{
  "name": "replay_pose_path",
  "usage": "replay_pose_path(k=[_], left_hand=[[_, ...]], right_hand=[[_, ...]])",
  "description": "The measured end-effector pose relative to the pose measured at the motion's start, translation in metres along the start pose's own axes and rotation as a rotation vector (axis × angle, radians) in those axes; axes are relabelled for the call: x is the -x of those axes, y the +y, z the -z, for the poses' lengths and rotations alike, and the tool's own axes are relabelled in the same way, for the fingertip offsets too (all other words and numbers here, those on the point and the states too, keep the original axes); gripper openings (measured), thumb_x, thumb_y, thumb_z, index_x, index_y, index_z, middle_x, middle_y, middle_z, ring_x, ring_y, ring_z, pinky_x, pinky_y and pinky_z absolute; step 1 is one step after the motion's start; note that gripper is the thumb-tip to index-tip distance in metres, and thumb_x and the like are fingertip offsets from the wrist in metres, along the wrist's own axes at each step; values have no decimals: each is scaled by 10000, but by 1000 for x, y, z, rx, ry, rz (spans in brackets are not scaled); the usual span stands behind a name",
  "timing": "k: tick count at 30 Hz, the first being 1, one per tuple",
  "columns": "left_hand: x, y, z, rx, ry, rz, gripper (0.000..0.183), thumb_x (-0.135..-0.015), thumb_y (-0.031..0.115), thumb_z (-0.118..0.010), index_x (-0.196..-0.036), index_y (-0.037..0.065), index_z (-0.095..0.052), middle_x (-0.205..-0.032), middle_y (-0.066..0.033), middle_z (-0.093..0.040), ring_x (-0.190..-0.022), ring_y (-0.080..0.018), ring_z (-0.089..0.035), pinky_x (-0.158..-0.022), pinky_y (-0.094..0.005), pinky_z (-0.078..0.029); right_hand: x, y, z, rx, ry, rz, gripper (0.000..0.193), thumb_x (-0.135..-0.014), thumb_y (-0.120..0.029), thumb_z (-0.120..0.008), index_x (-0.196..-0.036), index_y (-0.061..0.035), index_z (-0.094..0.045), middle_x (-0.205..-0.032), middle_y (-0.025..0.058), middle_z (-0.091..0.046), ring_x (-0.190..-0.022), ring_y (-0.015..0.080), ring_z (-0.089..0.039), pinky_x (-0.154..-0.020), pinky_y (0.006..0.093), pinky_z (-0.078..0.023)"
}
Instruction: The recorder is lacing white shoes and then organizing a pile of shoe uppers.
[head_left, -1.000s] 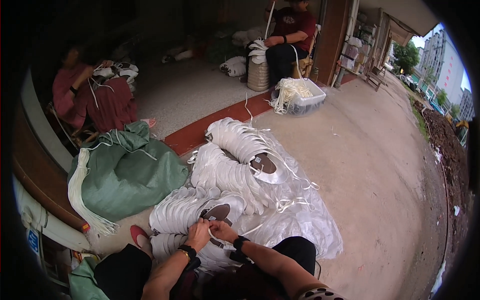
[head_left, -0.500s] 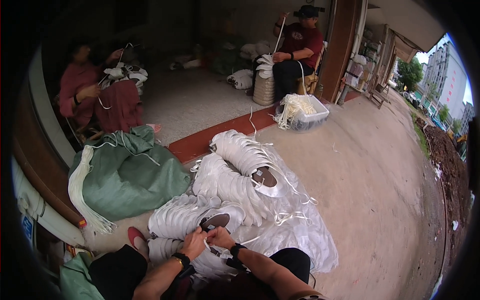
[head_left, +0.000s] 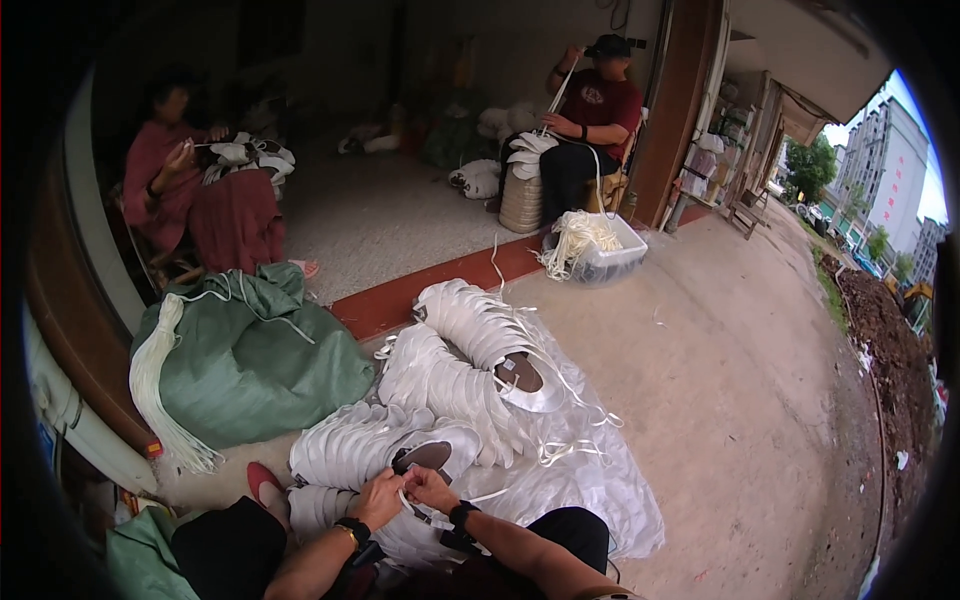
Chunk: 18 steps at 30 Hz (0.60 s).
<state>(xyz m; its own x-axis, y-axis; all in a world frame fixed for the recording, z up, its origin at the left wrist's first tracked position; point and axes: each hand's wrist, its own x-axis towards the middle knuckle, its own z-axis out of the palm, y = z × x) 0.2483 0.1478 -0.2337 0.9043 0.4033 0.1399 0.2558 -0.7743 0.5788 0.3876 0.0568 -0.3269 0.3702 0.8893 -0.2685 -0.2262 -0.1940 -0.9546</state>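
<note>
My left hand point(head_left: 380, 497) and my right hand point(head_left: 430, 488) are close together in front of me, fingers pinched on a thin white lace point(head_left: 489, 496). They are just over a row of nested white shoe pieces point(head_left: 345, 440), whose near end shows a brown insole point(head_left: 424, 456). More of the white pieces lie below my hands, between my knees. Two further rows of nested white shoe pieces point(head_left: 470, 318) lie beyond, one ending in another brown insole point(head_left: 519, 372). My fingers partly hide where the lace passes.
Clear plastic sheeting point(head_left: 610, 480) lies under the rows. At left is a green sack point(head_left: 250, 370) with a cream lace bundle point(head_left: 158, 370). A bin point(head_left: 612, 262) of cream laces stands near the doorway. Two people sit inside, one left point(head_left: 165, 180), one right point(head_left: 600, 110), handling white pieces.
The whole view has shifted slightly. My hands stay pinched together at the lace, with small finger movements. The left seated person's hand has moved nearer the chest; the right one's raised arm has shifted.
</note>
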Motion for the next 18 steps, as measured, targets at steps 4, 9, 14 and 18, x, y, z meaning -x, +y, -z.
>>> replay_pose_path(k=[4, 9, 14, 18], left_hand=[[-1, -3, -2, 88, 24, -7, 70, -767, 11, -612, -802, 49, -658, -824, -172, -582, -760, -383, -612, -675, -456, -494], [-3, -7, 3, 135, 13, -27, 104, -747, 11, -622, -767, 62, -710, -765, -173, -603, -762, -371, -623, -695, -454, -501], [9, -12, -1, -54, 150, 17, 150, -834, 100, -585, -864, 20, -708, -846, -214, -634, -787, -414, -629, -709, -479, -514], [7, -13, -6, 43, 89, 67, 156, -836, 103, -580, -834, 9, -704, -852, -226, -645, -788, -416, -634, -710, -485, -513]], right_hand=[[4, -11, 14, -83, -68, -141, 156, -864, -136, -653, -995, -50, -652, -740, -7, -625, -590, 102, -561, -508, 249, -447], [18, -27, 40, -175, -211, -90, 273, -856, -325, -734, -1019, -115, -670, -734, -69, -556, -499, 25, -380, -431, 204, -259], [19, -27, 33, 137, 56, -312, 325, -824, -433, -786, -888, -121, -720, -646, -77, -561, -514, 35, -447, -448, 222, -315], [13, -25, 32, 706, 371, -87, 400, -756, -449, -810, -833, -59, -769, -745, 111, -729, -704, 244, -716, -690, 371, -541]])
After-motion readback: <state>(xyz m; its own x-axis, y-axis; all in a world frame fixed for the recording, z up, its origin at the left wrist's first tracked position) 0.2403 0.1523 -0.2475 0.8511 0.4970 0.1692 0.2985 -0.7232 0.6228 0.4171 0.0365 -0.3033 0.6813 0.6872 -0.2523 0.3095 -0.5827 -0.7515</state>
